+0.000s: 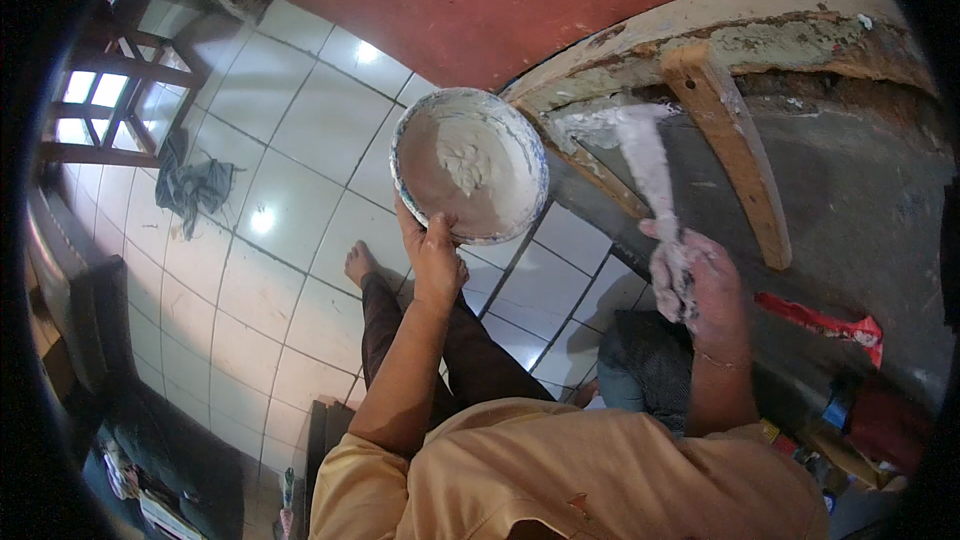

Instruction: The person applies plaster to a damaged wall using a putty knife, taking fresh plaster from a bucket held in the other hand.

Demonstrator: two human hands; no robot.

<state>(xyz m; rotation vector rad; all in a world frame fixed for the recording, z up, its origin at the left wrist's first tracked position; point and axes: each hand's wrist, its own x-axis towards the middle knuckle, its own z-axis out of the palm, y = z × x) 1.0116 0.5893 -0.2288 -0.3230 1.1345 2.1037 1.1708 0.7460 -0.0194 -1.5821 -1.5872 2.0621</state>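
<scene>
My left hand [437, 255] grips the near rim of a round bowl [541, 175], with the thumb over the edge. Inside the bowl sits a lumpy white paste [465, 162], and more is smeared around its walls. My right hand [708, 285], coated in white, is closed around the handle of a putty knife [647, 155]. White paste covers the knife almost entirely. Its broad end meets a paste-smeared strip beside the wooden edge [590, 175] of a grey surface; whether it presses on the strip I cannot tell.
A wooden bar [735, 155] stands out from the grey surface [850, 200]. On that surface lies a red-handled tool [815, 320]. The red wall [560, 0] rises ahead. A crumpled grey cloth [192, 185] lies on white floor tiles [290, 140], near a wooden frame [125, 105] and dark seat [170, 455].
</scene>
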